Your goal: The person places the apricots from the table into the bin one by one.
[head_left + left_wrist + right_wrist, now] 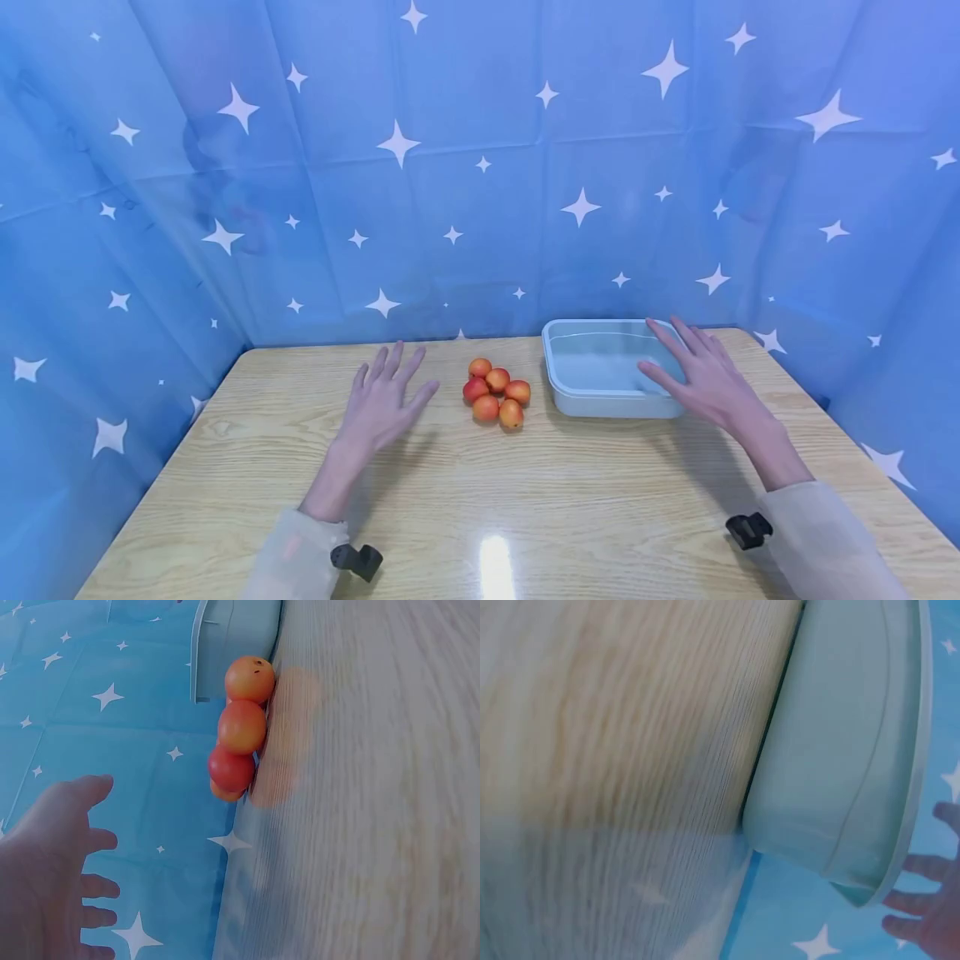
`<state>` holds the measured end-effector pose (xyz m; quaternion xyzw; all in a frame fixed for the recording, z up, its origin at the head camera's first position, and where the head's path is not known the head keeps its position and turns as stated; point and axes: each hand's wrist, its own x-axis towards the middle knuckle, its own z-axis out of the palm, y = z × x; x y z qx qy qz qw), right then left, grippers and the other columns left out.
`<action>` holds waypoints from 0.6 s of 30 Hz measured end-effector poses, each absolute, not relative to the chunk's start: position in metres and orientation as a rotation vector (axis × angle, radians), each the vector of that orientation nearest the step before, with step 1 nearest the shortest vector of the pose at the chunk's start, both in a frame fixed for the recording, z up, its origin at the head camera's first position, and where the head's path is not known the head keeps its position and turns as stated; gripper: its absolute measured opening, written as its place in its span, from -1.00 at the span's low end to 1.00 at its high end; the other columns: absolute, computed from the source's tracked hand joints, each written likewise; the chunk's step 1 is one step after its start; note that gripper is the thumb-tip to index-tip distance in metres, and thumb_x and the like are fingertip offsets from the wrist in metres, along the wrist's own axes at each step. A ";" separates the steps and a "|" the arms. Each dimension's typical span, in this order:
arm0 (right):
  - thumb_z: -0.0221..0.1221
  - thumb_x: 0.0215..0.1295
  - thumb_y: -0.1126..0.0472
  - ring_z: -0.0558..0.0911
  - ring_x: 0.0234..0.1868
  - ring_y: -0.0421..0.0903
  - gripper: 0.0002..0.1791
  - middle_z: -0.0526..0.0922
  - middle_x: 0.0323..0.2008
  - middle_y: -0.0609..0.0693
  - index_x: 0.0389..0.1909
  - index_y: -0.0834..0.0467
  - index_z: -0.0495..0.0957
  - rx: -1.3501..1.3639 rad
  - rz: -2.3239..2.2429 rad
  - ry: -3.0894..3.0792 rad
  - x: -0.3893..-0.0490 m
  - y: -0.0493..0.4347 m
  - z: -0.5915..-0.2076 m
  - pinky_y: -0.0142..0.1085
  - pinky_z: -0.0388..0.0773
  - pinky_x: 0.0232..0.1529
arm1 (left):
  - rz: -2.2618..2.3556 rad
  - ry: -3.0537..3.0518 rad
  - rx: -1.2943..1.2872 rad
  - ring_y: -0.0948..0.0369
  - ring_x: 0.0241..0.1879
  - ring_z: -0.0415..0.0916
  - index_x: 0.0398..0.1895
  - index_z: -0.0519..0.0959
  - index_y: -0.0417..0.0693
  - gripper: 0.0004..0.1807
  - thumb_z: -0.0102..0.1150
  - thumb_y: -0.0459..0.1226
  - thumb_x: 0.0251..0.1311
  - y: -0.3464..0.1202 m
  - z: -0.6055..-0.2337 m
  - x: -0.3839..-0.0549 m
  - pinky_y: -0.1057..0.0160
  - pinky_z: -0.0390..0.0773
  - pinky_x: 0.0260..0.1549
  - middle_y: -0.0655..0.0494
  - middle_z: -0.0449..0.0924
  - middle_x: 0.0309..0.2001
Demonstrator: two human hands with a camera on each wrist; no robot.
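Note:
My left hand (pixel 382 406) hovers over the table just left of a cluster of small red-orange fruits (pixel 498 381), its fingers spread and holding nothing. The left wrist view has the same fruits (pixel 241 727) lying close together, with the fingers (pixel 97 889) apart from them. Over the right end of a pale blue rectangular plastic container (pixel 618 406) is my right hand (pixel 705 375), fingers extended. Nothing lies in the container's visible interior. In the right wrist view, the fingertips (pixel 904 901) appear beside the rim of the container (pixel 817 765).
All of this stands on a light wood-grain table (pixel 487 492). A blue curtain (pixel 480 208) with white stars hangs behind the table's far edge and along both sides. Black wrist devices (pixel 357 562) sit at both white sleeves.

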<state>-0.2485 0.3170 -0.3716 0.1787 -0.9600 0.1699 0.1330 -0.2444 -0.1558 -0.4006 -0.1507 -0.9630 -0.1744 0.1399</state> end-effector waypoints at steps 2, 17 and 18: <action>0.07 0.49 -0.17 0.01 0.44 0.55 -0.17 -0.01 0.53 0.41 0.63 -0.02 -0.04 0.526 0.510 -2.778 -0.249 0.318 -0.372 0.39 -0.20 0.41 | -0.529 -2.762 -0.453 -0.20 0.52 -0.02 0.56 0.23 0.11 -0.24 -0.16 0.27 0.43 -0.154 -0.401 -0.244 -0.35 0.02 0.39 -0.18 0.08 0.54; 0.15 0.46 -0.11 0.07 0.48 0.44 -0.21 0.12 0.52 0.29 0.60 -0.05 0.08 0.594 0.715 -2.803 -0.248 0.323 -0.371 0.49 0.06 0.25 | -0.784 -2.665 -0.531 -0.19 0.41 0.25 0.54 0.25 -0.03 -0.25 -0.09 0.19 0.47 -0.139 -0.404 -0.245 -0.28 0.28 0.31 -0.24 0.29 0.44; 0.16 0.46 -0.10 0.07 0.48 0.43 -0.21 0.13 0.52 0.28 0.60 -0.05 0.09 0.603 0.730 -2.804 -0.248 0.323 -0.371 0.49 0.06 0.25 | -0.800 -2.671 -0.529 -0.19 0.40 0.25 0.54 0.24 -0.03 -0.25 -0.09 0.20 0.47 -0.138 -0.405 -0.245 -0.27 0.28 0.31 -0.23 0.30 0.43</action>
